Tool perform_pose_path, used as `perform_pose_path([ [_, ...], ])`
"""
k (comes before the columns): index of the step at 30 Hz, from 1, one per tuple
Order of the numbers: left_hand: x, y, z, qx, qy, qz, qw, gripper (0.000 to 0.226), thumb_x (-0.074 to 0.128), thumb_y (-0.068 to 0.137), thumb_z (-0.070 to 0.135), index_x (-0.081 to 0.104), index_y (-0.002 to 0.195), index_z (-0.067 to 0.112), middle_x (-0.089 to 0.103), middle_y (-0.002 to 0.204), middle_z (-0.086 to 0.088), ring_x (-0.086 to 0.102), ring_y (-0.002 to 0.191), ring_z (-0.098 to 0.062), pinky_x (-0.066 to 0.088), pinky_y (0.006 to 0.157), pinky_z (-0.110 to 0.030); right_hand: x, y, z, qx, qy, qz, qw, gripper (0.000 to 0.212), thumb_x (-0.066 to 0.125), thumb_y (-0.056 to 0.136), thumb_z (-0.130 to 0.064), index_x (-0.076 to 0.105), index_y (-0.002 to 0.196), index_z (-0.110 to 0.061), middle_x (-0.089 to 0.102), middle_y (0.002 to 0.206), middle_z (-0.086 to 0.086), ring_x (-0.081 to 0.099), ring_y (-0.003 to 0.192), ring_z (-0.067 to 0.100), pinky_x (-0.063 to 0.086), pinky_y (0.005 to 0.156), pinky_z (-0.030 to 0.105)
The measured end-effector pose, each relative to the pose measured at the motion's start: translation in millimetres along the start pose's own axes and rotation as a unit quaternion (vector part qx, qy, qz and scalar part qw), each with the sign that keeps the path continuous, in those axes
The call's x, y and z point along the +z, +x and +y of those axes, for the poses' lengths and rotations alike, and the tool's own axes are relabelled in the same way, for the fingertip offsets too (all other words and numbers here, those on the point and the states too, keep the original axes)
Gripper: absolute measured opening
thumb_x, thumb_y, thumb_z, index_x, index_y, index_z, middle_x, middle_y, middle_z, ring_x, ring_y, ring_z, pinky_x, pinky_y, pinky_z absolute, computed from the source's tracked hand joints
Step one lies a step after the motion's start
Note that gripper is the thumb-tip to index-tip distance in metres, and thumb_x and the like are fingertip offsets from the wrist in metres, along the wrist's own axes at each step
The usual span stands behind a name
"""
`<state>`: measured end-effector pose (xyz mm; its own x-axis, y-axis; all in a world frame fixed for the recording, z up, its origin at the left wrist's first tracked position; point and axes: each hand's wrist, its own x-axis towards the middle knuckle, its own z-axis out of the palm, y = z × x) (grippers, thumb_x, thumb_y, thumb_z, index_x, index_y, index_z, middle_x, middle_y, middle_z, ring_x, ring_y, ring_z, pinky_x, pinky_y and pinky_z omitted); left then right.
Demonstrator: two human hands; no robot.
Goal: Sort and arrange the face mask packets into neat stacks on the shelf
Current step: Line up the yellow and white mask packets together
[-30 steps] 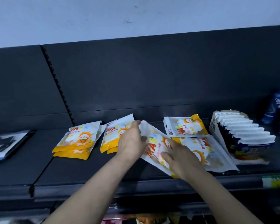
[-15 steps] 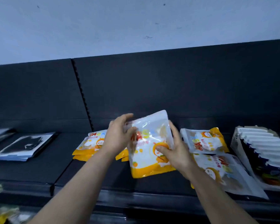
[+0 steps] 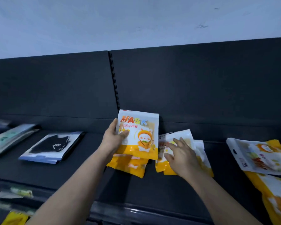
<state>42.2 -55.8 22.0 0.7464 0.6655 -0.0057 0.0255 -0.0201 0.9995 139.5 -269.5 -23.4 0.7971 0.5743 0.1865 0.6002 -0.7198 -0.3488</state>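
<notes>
My left hand (image 3: 114, 140) grips a white and orange mask packet (image 3: 141, 137) by its left edge and holds it upright above a small stack of like packets (image 3: 130, 166) on the dark shelf (image 3: 169, 189). My right hand (image 3: 180, 153) lies with fingers spread on a second stack of packets (image 3: 199, 153) just to the right. Two more orange packets (image 3: 263, 156) lie loose at the far right, partly cut off by the frame edge.
A black mask packet (image 3: 53, 146) lies flat on the shelf to the left, with pale packets (image 3: 8, 140) beyond it. The shelf's dark back panel (image 3: 201, 88) rises behind. A lower shelf holds more packets (image 3: 15, 218) at bottom left.
My right hand has let go of the held packet and moved right onto the second stack. My left hand now holds the packet alone, upright over the left stack. The view has panned left.
</notes>
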Motion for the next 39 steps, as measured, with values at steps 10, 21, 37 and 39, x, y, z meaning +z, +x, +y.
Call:
perform_pose_path([
  [10,-8.5,45.4,-48.3,0.07,0.476,-0.031,0.876,0.041,0.04,0.098,0.027,0.047,0.137,0.034,0.037,0.145,-0.007,0.037,0.126,-0.036,0.039,0.1,-0.045,22.3,11.0,-9.5,0.169,-0.084,-0.102,0.977,0.061,0.026,0.095,-0.058,0.016,0.149,-0.032,0.007,0.16,0.002,0.005,0.144,0.04,0.018,0.113,0.055],
  [21,57.4,30.9,-15.2,0.224,0.503,-0.08,0.831,0.032,0.045,0.095,0.023,0.061,0.122,0.031,0.054,0.133,0.005,0.04,0.124,-0.024,0.041,0.095,-0.038,-3.2,-6.8,2.3,0.175,-0.078,-0.027,0.981,0.06,0.032,0.095,-0.056,0.025,0.148,-0.03,0.01,0.16,0.0,-0.003,0.148,0.025,0.007,0.116,0.053],
  [37,273.4,-67.0,-16.1,0.31,0.455,-0.263,0.792,0.033,0.049,0.094,0.024,0.059,0.126,0.026,0.057,0.13,0.002,0.044,0.12,-0.023,0.042,0.097,-0.036,-101.3,-137.2,181.4,0.35,-0.075,0.009,0.934,0.05,0.039,0.091,-0.019,0.038,0.139,-0.032,0.031,0.151,0.002,0.023,0.14,0.031,0.031,0.108,0.05],
  [39,290.9,-73.4,-17.4,0.304,0.46,-0.264,0.791,0.034,0.049,0.094,0.023,0.059,0.127,0.024,0.057,0.131,0.001,0.044,0.121,-0.024,0.043,0.096,-0.036,-104.2,-146.7,196.9,0.335,-0.016,-0.008,0.942,0.034,0.042,0.093,-0.029,0.051,0.126,-0.029,0.056,0.13,0.001,0.051,0.117,0.023,0.046,0.087,0.036],
])
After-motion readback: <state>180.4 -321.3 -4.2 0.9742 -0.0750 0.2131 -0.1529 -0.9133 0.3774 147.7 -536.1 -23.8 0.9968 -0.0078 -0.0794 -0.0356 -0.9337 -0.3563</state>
